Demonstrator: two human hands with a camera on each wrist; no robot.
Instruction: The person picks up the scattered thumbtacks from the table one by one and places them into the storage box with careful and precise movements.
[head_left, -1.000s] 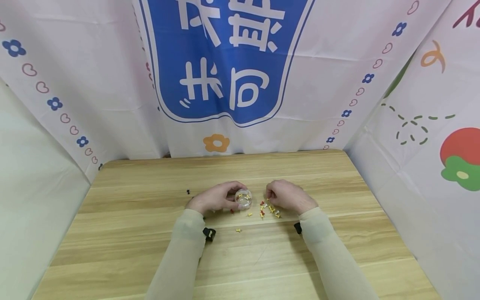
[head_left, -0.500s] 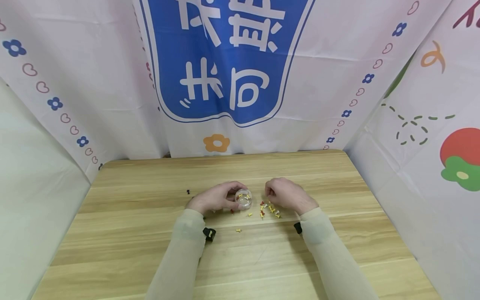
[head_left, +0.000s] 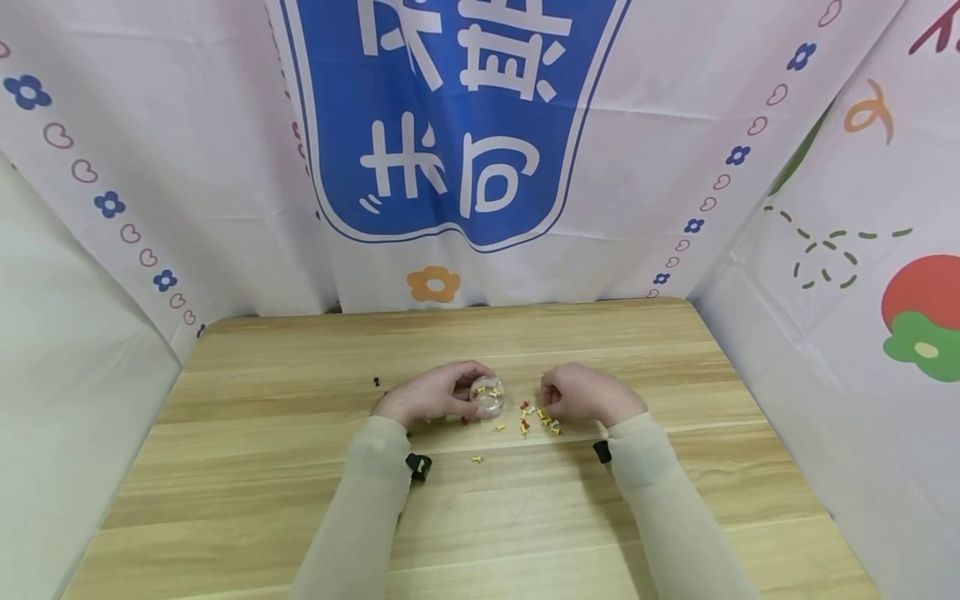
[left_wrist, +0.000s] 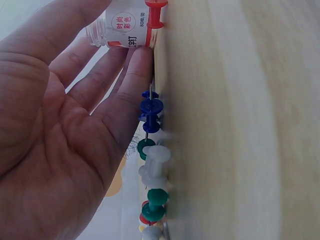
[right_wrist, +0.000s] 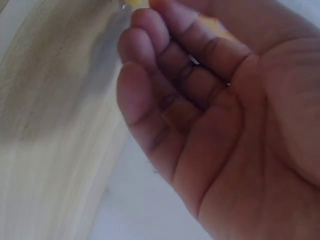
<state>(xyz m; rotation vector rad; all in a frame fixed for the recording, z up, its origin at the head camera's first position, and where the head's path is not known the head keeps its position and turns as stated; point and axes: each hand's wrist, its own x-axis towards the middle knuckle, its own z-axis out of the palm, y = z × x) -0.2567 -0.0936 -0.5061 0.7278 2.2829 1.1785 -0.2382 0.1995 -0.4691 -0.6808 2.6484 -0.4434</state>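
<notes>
My left hand (head_left: 429, 397) grips a small clear jar (head_left: 489, 405) from its left side, thumb in front and fingers behind. A few yellow and red push pins show inside. In the left wrist view the jar (left_wrist: 135, 31) bears a white label with red print. My right hand (head_left: 588, 393) is just right of a loose cluster of yellow, red and white push pins (head_left: 524, 415). Its fingers are curled, and in the right wrist view a yellow push pin (right_wrist: 135, 2) shows at the thumb and index fingertips, partly cut off by the frame's top edge.
In the left wrist view, blue push pins (left_wrist: 151, 111), white push pins (left_wrist: 157, 162) and a green push pin (left_wrist: 153, 209) lie beneath the left palm. Single yellow push pins (head_left: 477, 459) lie nearer the front. A dark push pin (head_left: 377, 382) lies farther left on the wooden table (head_left: 247, 467).
My right hand first shifts slightly away from me, then comes back and to the right beside the pin cluster. My left hand and the jar stay in place.
</notes>
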